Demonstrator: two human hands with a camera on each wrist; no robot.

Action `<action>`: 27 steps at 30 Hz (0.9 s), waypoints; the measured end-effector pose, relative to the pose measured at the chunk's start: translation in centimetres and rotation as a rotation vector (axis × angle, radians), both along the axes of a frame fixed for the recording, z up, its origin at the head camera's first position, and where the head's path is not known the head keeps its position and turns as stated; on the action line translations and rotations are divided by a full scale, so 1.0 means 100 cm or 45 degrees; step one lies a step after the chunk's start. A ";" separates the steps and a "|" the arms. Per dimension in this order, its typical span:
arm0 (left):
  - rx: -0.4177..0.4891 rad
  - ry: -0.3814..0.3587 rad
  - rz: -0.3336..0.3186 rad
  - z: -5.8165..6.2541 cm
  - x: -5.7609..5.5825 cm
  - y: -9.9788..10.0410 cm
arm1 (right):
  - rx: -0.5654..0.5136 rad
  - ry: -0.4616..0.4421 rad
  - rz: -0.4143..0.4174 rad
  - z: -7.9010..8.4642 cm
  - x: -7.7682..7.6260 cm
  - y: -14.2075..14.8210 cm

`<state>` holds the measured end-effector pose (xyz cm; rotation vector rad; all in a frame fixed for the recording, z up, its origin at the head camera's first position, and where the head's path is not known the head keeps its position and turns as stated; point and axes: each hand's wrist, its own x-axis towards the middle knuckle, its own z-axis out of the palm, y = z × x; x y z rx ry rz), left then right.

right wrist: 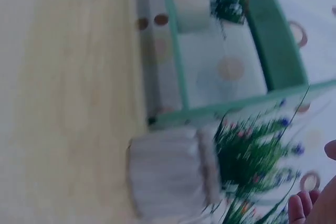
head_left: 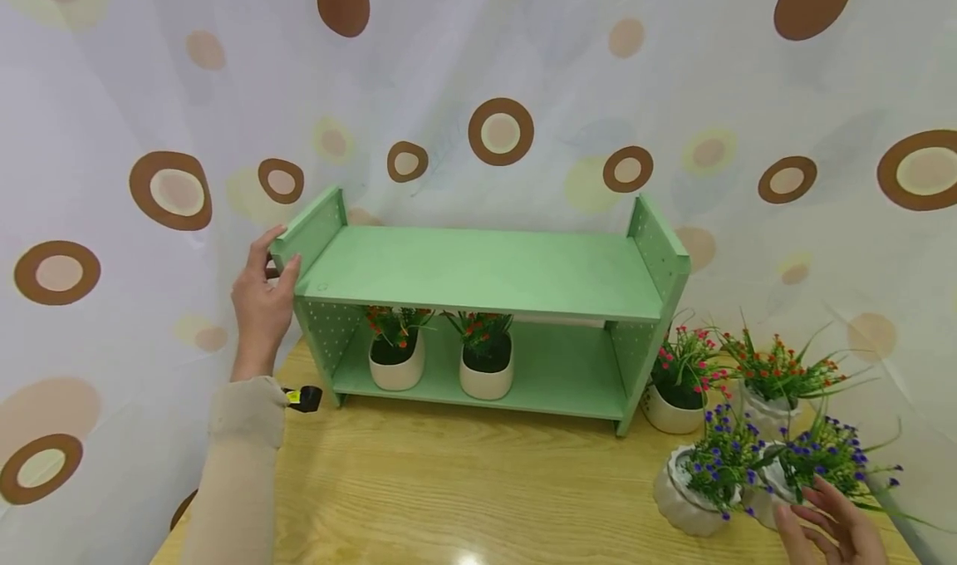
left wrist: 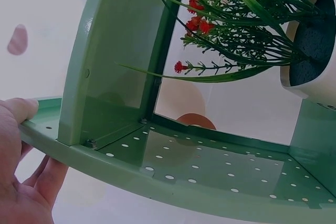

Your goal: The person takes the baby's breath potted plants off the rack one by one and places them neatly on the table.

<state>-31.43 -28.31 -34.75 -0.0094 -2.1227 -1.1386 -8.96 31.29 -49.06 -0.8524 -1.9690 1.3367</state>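
Note:
My left hand (head_left: pixel 263 303) grips the upper left side panel of a green two-tier shelf (head_left: pixel 478 270). In the left wrist view, the thumb (left wrist: pixel 20 109) lies on one face of the perforated side panel (left wrist: pixel 210 179), with fingers on the other. Two white pots with red flowers (head_left: pixel 396 366) (head_left: pixel 486 374) stand on the lower tier. At lower right, my right hand (head_left: pixel 833 523) is loosely spread beside potted purple flowers (head_left: pixel 830 457), overlapping their leaves. A second purple-flowered pot (head_left: pixel 691 498) stands just left of it. The blurred right wrist view has a ribbed white pot (right wrist: pixel 168 174) near the hand.
Right of the shelf stand a pink-flowered pot (head_left: pixel 676 407) and an orange-flowered pot (head_left: pixel 770 407). A black and yellow object (head_left: pixel 305 398) lies by the shelf's left foot. Wooden tabletop (head_left: pixel 449 482) extends in front; a dotted curtain (head_left: pixel 419 66) hangs behind.

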 end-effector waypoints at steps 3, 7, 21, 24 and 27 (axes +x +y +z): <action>0.000 0.001 0.002 -0.001 -0.001 0.000 | 0.009 0.156 0.102 0.028 -0.002 -0.035; 0.005 0.002 0.001 -0.002 -0.002 0.001 | -0.040 0.239 0.308 0.056 -0.007 -0.069; 0.011 0.018 -0.016 0.000 0.000 0.001 | -0.051 0.287 1.181 0.065 -0.068 -0.160; 0.012 0.022 -0.018 0.000 0.001 0.001 | -0.120 0.204 1.234 0.057 -0.092 -0.170; 0.008 0.021 -0.014 -0.001 0.001 0.002 | -0.170 0.128 1.274 0.045 -0.114 -0.177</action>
